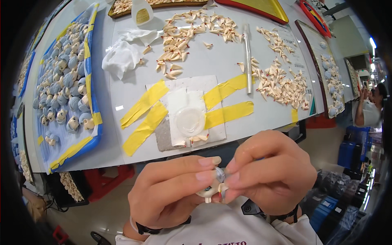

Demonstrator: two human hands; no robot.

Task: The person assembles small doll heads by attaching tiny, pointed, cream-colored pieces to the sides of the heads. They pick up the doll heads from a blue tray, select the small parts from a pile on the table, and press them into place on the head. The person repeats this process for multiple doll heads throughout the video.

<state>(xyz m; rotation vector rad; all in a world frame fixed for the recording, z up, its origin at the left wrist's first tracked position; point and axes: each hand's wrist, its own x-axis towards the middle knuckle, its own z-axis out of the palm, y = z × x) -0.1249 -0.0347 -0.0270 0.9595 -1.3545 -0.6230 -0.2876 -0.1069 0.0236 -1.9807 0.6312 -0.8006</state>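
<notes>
In front of my chest, off the table's near edge, both hands are raised together. My left hand (169,185) is closed round a small doll head (208,191) with blue-grey hair and a cream face; part of it is hidden by my fingers. Pinched in my right hand (275,173) is a small cream pointed piece (222,188) with a red tip, held against the head's side. Just beyond my hands, a round clear shallow dish (190,121) sits on a white pad, with a few cream pieces by its near rim.
A blue-lined tray (94,141) of doll heads stands left. Loose cream pieces (279,83) lie in groups, with a metal tube (247,57) between them. Yellow tape (228,114) flanks the pad. A white cloth (122,59) and a bottle (142,12) are farther back. Another person (371,108) is at far right.
</notes>
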